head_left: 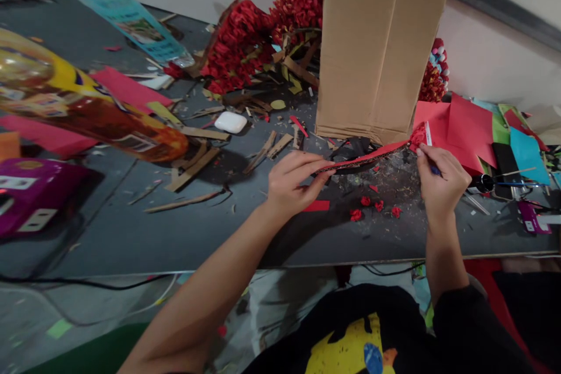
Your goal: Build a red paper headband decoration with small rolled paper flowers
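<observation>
My left hand point(295, 181) is closed in a pinch on the left end of a red-covered cardboard strip point(372, 158), held above the table. At the strip's right end sits a cluster of crumpled red paper flowers point(418, 135). My right hand point(442, 178) is closed beside that cluster, its fingertips touching or almost touching it. A slim white and blue stick point(428, 134) shows through the right hand's fingers; its exact kind is unclear. Below the strip lie several small red paper flowers point(366, 201) and a flat red paper piece point(316, 205).
A tall cardboard box point(372, 41) stands behind my hands. Red flower-covered pieces point(241, 41) are at the back. Left are bottles point(87, 99), a purple box point(39, 193) and cardboard scraps point(195, 166). Coloured paper sheets point(471, 125) lie at right, near a black roll point(484, 183).
</observation>
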`<action>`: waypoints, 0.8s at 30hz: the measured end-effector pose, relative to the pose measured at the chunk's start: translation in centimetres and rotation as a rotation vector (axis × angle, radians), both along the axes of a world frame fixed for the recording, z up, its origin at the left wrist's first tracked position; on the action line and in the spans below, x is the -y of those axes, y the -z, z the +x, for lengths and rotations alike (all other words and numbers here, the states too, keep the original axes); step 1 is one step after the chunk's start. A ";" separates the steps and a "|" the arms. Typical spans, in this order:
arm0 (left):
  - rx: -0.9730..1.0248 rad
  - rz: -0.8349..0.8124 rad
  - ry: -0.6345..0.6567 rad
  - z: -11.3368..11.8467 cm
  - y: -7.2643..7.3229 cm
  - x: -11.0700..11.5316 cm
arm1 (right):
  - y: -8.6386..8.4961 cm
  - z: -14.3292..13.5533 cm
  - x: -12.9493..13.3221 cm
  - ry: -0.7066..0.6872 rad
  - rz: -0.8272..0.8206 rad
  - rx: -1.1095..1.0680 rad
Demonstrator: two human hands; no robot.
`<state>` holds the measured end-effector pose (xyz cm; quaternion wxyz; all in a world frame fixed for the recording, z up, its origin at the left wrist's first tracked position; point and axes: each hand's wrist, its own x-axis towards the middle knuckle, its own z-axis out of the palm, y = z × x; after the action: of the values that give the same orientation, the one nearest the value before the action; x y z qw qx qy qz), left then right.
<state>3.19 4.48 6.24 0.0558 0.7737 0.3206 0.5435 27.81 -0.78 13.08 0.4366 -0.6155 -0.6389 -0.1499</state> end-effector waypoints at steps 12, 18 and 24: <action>0.026 0.052 0.037 0.1 -0.1 0.0 | 0.3 -0.1 -0.3 -0.011 -0.034 0.036; -0.001 0.013 0.002 0.0 0.0 0.1 | 0.4 -0.1 -0.3 -0.039 -0.053 0.028; -0.008 -0.012 -0.001 0.0 0.0 0.1 | 0.4 0.0 -0.3 -0.042 -0.053 0.057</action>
<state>3.18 4.41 6.26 0.0588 0.7752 0.3245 0.5388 27.77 -0.47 12.66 0.4048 -0.6086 -0.6677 -0.1411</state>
